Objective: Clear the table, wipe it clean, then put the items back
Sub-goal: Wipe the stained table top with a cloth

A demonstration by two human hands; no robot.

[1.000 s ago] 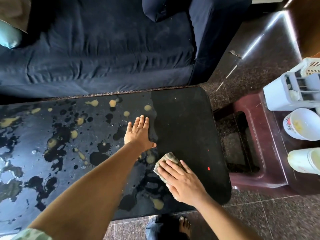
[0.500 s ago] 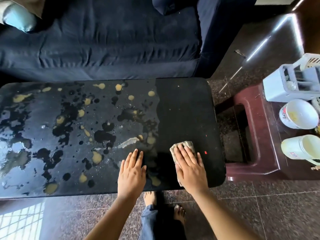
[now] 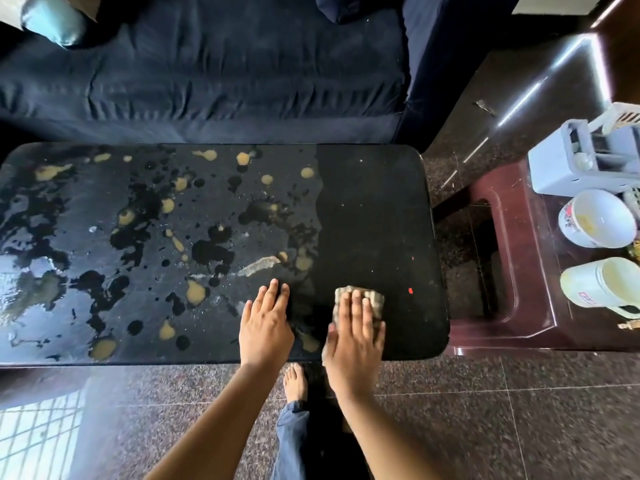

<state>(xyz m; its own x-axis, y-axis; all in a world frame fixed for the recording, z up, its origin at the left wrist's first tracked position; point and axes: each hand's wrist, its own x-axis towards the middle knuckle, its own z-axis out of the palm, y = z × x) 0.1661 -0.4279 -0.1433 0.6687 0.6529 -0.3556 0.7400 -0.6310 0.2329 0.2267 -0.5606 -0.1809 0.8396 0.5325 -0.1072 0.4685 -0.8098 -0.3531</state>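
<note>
The black low table (image 3: 374,209) is covered on its left and middle with wet dark blotches and tan spills (image 3: 194,292); its right third looks dry and dark. My right hand (image 3: 353,334) presses flat on a grey-brown cloth (image 3: 374,297) near the table's front right edge. Resting flat on the tabletop just left of it, my left hand (image 3: 265,323) holds nothing and has its fingers together. The cleared items stand on a maroon stool (image 3: 502,271) to the right: a white bowl (image 3: 597,220), a white mug (image 3: 602,282) and a white holder (image 3: 571,164).
A dark blue sofa (image 3: 225,71) runs along the table's far side, with a pale blue cushion (image 3: 52,15) at its left end. My bare foot (image 3: 294,382) and jeans leg stand on the speckled tiled floor (image 3: 485,410) under the front edge.
My left hand has pulled back from the table's middle to its front edge. The cloth under my right hand slid right, then slightly back toward me. The head view shifted left.
</note>
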